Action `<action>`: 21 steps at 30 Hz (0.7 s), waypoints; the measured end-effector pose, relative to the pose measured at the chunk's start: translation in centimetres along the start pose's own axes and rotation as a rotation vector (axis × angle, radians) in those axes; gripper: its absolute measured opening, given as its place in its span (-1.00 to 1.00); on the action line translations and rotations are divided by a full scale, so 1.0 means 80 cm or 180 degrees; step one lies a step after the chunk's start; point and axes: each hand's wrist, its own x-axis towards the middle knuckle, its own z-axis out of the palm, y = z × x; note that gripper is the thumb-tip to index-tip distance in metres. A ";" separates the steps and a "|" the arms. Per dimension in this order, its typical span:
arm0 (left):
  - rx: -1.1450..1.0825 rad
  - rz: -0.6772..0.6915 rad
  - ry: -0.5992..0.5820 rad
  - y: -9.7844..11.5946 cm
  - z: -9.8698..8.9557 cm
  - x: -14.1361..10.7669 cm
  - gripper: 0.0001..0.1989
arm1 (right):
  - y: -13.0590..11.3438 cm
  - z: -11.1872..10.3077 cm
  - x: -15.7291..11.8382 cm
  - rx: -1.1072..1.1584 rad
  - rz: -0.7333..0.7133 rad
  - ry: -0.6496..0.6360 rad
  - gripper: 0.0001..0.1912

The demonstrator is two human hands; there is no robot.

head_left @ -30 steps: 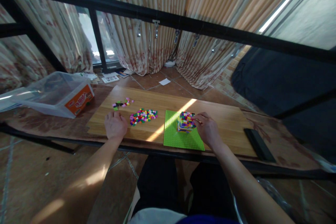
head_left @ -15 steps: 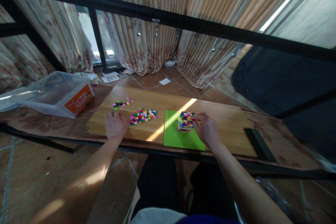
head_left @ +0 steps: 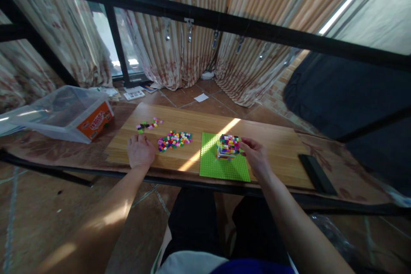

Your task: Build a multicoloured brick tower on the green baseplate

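A small hollow-looking stack of many-coloured toy bricks (head_left: 228, 145) stands upright on a lime-green studded baseplate (head_left: 221, 170). My right hand (head_left: 257, 156) is at the stack's right side, thumb and forefinger apart and their tips close to or touching its upper edge. I make out no brick between those fingers. Palm down on the wooden board, my left hand (head_left: 141, 152) rests with its fingers loosely extended. Just right of it lies a pile of loose bricks (head_left: 175, 140). A smaller scatter of bricks (head_left: 149, 125) is beyond its fingertips.
A clear plastic bin (head_left: 69, 113) with an orange label stands at the left. The wooden board (head_left: 276, 145) lies on a brown cloth, with a black oblong object (head_left: 316, 173) at its right end. A dark metal bar (head_left: 205, 17) crosses beyond the board, with clips hanging from it.
My right hand has shifted slightly right, away from the stack, and its fingers have spread. A yellowish bit seen by its fingers before no longer shows. My left hand stays in place.
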 end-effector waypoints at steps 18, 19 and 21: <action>-0.0024 0.0014 0.0004 -0.002 0.002 0.001 -0.64 | -0.020 0.001 0.021 0.0479 0.0906 -0.0432 -0.61; -0.0013 0.0017 0.0013 -0.002 0.002 0.001 -0.64 | -0.019 0.000 0.022 0.0478 0.0962 -0.0410 -0.62; 0.0004 0.0021 0.0037 -0.002 0.003 0.000 -0.65 | -0.018 0.000 0.022 0.0514 0.1071 -0.0380 -0.64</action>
